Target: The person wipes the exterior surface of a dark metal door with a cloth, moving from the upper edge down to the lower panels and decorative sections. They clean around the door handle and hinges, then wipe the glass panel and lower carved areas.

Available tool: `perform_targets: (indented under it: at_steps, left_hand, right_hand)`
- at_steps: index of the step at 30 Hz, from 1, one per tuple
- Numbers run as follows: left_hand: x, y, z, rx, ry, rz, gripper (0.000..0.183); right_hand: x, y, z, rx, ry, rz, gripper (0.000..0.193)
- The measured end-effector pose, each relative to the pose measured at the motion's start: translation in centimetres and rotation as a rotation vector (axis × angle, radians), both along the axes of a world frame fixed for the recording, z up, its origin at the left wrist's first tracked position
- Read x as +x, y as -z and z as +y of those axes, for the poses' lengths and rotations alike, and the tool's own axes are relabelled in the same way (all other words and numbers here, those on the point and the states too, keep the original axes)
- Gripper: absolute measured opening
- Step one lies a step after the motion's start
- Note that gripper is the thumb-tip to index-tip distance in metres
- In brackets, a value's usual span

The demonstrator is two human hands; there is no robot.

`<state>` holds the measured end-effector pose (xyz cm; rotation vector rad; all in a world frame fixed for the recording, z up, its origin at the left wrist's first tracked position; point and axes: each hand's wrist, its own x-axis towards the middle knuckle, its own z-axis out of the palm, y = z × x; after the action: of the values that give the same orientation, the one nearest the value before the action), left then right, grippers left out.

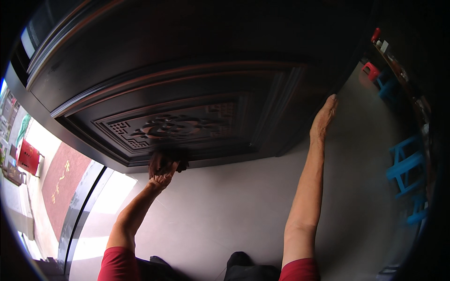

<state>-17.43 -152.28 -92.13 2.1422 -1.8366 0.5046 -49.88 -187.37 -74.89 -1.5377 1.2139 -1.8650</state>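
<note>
A large dark brown door (281, 42) with carved relief panels fills the upper part of the head view. My left hand (163, 179) holds a bunched dark brown cloth (161, 164) against the door's lower part, just below the carved floral panel (173, 126). The cloth hides most of the fingers. My right hand (324, 114) grips the door's free edge on the right, with some of its fingers out of sight.
Pale grey floor (211, 201) lies under the door. Blue stools (405, 164) and a red stool (370, 70) stand at the right, beside a cluttered shelf or table. At the left, past the threshold, are a brownish-red mat (65, 178) and a red container (29, 157).
</note>
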Motion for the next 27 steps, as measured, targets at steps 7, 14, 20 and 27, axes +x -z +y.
perform_targets:
  at_steps: [7,14,20,27]
  left_hand:
    - [-9.1,4.0,-9.2,0.451,0.055,-0.286,0.034]
    - [-17.1,7.4,-18.0,0.346,-0.281,-0.841,0.026]
    - [-15.6,2.8,-15.5,-0.093,0.132,-0.11,0.033]
    - [-7.0,4.3,-6.4,0.17,-0.07,0.353,0.043]
  right_hand:
    - [-0.4,-0.9,1.1,0.033,-0.025,0.003,0.053]
    - [0.6,-1.2,1.8,0.078,-0.124,0.002,0.058]
    - [-2.2,0.3,-0.3,0.095,-0.1,0.068,0.07]
    - [-1.7,-0.1,0.3,0.206,-0.072,0.081,0.072]
